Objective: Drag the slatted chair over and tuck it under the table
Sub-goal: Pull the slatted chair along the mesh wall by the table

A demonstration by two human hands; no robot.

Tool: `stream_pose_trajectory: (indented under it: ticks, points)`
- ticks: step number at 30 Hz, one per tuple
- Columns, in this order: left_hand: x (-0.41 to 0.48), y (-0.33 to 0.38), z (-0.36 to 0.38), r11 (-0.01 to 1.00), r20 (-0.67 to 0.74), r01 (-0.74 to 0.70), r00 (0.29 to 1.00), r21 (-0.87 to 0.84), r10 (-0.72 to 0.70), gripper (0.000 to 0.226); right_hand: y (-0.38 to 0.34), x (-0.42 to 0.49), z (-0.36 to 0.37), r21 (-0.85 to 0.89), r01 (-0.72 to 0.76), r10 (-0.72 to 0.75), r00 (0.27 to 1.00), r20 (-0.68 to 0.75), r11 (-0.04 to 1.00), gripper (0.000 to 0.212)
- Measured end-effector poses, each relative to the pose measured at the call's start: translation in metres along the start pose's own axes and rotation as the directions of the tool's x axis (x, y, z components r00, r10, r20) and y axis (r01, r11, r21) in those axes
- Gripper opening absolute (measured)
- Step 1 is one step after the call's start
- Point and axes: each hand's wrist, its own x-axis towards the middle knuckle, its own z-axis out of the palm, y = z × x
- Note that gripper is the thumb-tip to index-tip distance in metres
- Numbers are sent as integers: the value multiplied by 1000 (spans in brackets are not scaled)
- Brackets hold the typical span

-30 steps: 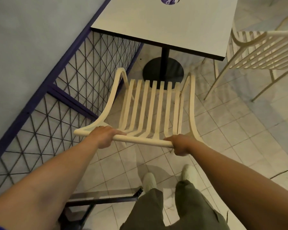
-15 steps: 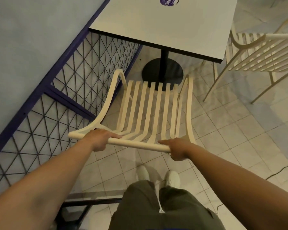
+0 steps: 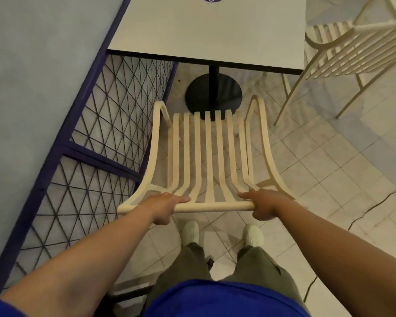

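Head view: left hand and right hand each keep a grip clamped on the chair top rail, steering it squarely; its front seems just short of the surface edge.

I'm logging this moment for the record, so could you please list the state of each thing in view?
slatted chair: upright, facing the table, not yet tucked under
left hand: closed on the chair's top rail
right hand: closed on the same rail
table: standing, near edge beyond the seat front
second chair: upright at the table's right side
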Motion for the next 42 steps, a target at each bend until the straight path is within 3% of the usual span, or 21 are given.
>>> stream_pose_trajectory:
  ticks: [3, 8, 13, 42]
  points:
    - [3, -3, -1, 999, 37, -30, 999, -10, 31, 92, -7, 5, 0, -43, -33, 33, 999, 4, 999, 69]
    - [5, 0, 0, 999, 44, -42, 998, -30, 43, 90, -7, 2, 1, -43, -84, 84, 996, 6, 996, 80]
    - [3, -1, 1, 999, 46, -42, 998, -25, 43, 91, -10, -2, -1, -51, -51, 51, 999, 12, 997, 90]
    - [-15, -100, -2, 999, 77, -26, 997, 30, 24, 101, -100, 22, 19, 98, 20, -18, 1000, -17, 995, 83]
